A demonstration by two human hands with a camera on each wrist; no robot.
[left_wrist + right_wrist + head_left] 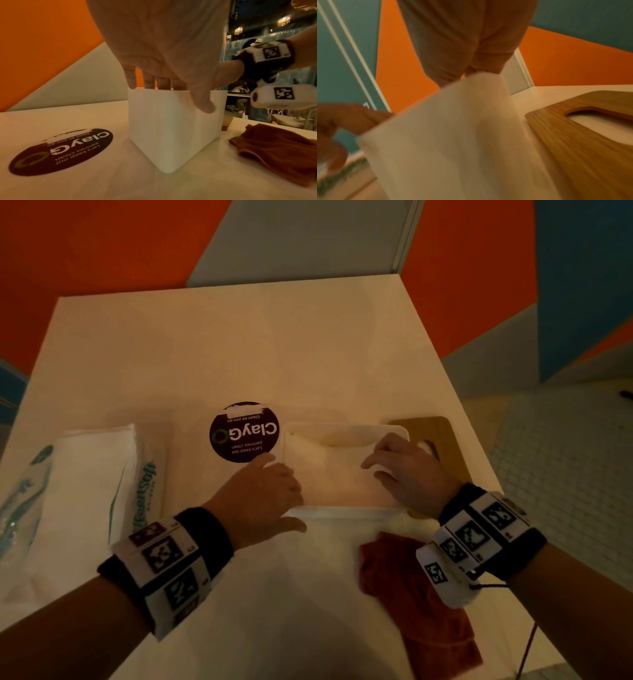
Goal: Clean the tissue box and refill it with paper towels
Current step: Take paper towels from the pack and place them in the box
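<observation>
The white tissue box (346,510) stands open at the table's middle with white paper towels (329,463) lying inside. My left hand (274,477) is at its left end. In the left wrist view the straight fingers (149,81) dip over the rim of the tissue box (164,128) and the thumb lies against the outer wall. My right hand (385,463) reaches into the right end, fingers curled, with a bit of white towel between thumb and fingers. In the right wrist view the blurred wall of the tissue box (453,135) hides the fingertips of my right hand (479,70).
The wooden lid (438,440) lies flat behind the box on the right. A red cloth (421,594) lies near the front right. An opened pack of paper towels (96,484) sits at the left. A round dark sticker (244,432) is on the white table (222,347).
</observation>
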